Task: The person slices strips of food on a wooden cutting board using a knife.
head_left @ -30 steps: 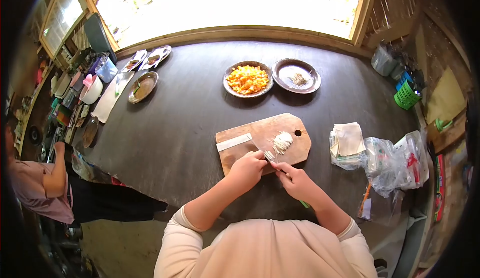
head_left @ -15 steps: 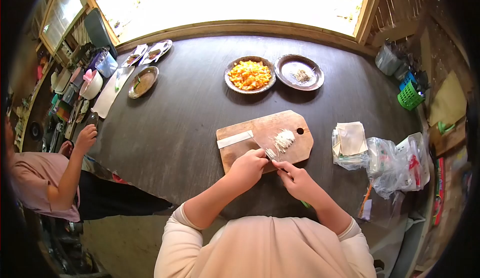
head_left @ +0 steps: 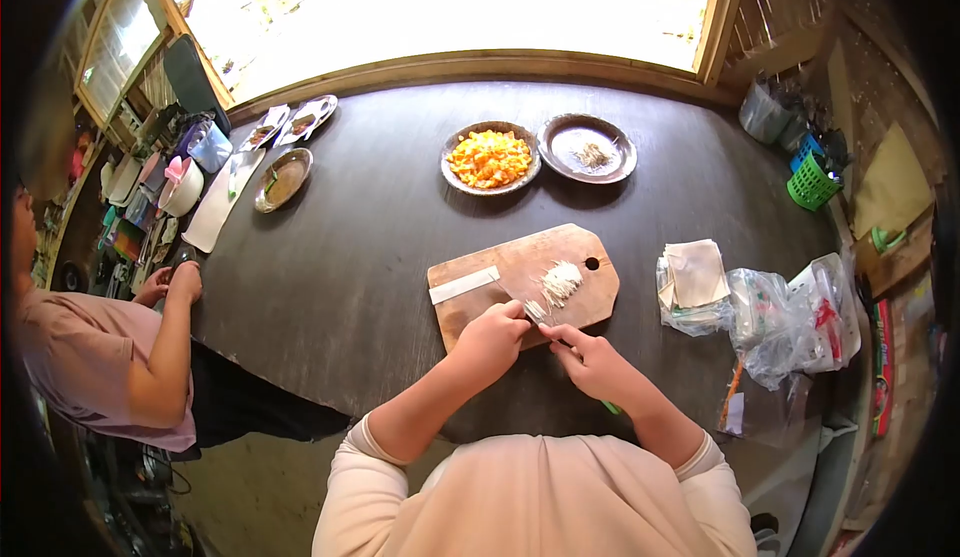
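Note:
My right hand [head_left: 590, 357] is closed around a knife, whose green handle end [head_left: 611, 407] shows below the palm. Its thin blade is hard to make out between my hands. My left hand [head_left: 490, 339] has its fingers bent and pressed together at the near side of the wooden cutting board [head_left: 470, 319], against some thin white strips [head_left: 536, 311]. A small heap of white shreds [head_left: 560, 283] lies just beyond them. A flat white strip [head_left: 465, 285] rests on the board's left part.
Past the board stand a plate of chopped orange pieces [head_left: 490, 160] and a plate with a small brownish heap [head_left: 588, 149]. Plastic bags [head_left: 765, 322] and stacked sheets [head_left: 695, 275] lie right. An oval dish [head_left: 284, 180] is far left. Another person [head_left: 105, 357] is at the table's left edge.
The view has shifted slightly, moving the table things a little left. The other person's hands have come closer together. My own hands keep nearly the same pose at the board.

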### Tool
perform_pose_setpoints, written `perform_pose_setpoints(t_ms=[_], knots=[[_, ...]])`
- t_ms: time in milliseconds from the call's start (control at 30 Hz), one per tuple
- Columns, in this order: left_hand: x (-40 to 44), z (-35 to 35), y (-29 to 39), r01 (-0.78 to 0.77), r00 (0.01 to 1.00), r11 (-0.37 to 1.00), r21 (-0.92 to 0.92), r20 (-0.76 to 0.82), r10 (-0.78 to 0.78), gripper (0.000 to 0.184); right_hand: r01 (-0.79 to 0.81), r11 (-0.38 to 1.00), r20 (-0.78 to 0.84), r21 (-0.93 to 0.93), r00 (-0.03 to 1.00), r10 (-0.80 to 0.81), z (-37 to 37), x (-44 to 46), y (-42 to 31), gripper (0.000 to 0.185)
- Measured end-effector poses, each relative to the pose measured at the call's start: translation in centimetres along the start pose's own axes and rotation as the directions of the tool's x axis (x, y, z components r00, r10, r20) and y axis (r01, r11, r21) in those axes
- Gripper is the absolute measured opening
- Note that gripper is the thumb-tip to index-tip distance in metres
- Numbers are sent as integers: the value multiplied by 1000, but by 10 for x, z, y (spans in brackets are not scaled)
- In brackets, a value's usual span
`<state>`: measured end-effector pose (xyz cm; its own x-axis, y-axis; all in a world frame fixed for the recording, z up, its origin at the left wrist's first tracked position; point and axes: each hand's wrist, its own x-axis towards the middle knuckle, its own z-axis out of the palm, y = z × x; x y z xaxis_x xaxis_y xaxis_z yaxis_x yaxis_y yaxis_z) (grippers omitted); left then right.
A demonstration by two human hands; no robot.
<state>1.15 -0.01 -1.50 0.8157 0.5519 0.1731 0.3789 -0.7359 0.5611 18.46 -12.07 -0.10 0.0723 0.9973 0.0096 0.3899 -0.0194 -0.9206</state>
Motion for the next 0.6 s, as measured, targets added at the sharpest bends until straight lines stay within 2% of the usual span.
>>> perform_pose_setpoints(t_ms=[67, 200, 267, 400, 467, 600], knots=[[0, 0, 1, -2, 1000, 1000, 17, -1, 2, 17, -138, 990, 76, -30, 987, 140, -7, -4, -14, 32], [1, -4, 4, 8, 1000, 1000, 28, 21, -9, 18, -130, 991, 61, 10, 990, 129, 3, -2, -2, 32], [0, -1, -1, 1, 1000, 1000, 11, 15, -1, 18, 96, 995, -83, -26, 992, -98, 18, -1, 17, 32], [0, -2, 3, 11, 1000, 1000, 16, 7, -11, 21, 126, 992, -84, -7, 988, -126, 13, 4, 20, 31], [0, -3, 3, 19, 1000, 1000, 11, 5, -19, 21, -120, 992, 47, 30, 992, 118, -2, -2, -3, 29], [0, -2, 2, 12, 1000, 1000, 1, 2, -12, 19, -150, 989, 61, 19, 987, 149, -3, -4, -10, 29]])
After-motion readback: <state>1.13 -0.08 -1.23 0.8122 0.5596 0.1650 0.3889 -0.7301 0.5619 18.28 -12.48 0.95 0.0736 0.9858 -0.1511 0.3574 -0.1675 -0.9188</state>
